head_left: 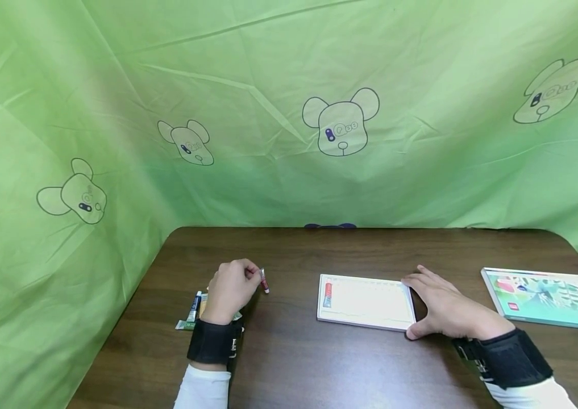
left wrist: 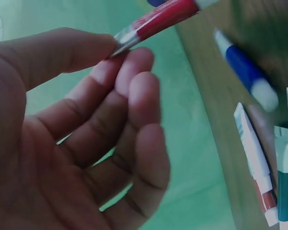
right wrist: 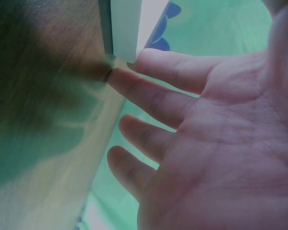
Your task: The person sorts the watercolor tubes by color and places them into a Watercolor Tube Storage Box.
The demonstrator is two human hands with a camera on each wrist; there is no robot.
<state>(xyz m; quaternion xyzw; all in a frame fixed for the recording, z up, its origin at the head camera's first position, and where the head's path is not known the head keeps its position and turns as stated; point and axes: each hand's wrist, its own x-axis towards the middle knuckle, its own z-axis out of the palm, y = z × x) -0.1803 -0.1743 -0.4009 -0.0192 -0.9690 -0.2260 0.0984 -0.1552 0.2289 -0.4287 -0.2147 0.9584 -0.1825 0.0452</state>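
My left hand [head_left: 231,289] pinches a small red paint tube [left wrist: 165,20] by its flat silver end, between thumb and fingertips. Below that hand lie several more paint tubes, among them a blue one [left wrist: 245,72], a green one [left wrist: 283,182] and a white-and-red one [left wrist: 253,153]. At the middle of the table is a flat white box [head_left: 365,302] with a red tube printed on its left side. My right hand [head_left: 442,307] spans the box's right end, thumb by the near corner and forefinger at the far corner. Its other fingers [right wrist: 153,96] are spread, fairly straight.
A flat teal box with a colourful picture [head_left: 554,301] lies on the right of the brown wooden table [head_left: 289,369]. Green cloth [head_left: 268,113] printed with bear heads hangs behind the table and down its left side.
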